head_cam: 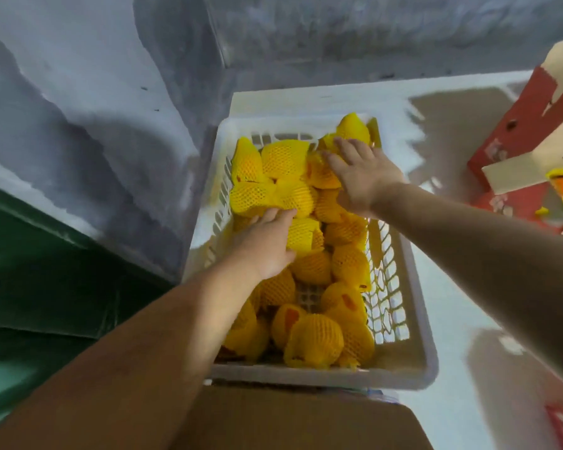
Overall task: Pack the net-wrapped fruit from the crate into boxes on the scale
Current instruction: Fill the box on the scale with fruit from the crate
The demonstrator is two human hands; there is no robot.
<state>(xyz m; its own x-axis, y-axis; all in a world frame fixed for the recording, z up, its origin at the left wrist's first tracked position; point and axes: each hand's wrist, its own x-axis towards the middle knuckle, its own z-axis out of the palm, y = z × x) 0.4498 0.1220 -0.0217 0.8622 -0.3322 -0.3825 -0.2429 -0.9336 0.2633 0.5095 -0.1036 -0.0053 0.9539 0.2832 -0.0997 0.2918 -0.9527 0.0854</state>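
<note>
- Net-wrapped fruit piled in the white crate; one or two pieces already in the red box at far right.
- Picking step in hand: left hand laid on a fruit mid-pile, fingers spread, not yet curled round it.
- Right hand flat on fruit at the far end, fingers straight.
- Next, probably: curl fingers round one fruit each, lift clear, carry right to the box.

fruit: yellow net-wrapped, heaped | white crate: perhaps half-full | red box: open, right
</note>
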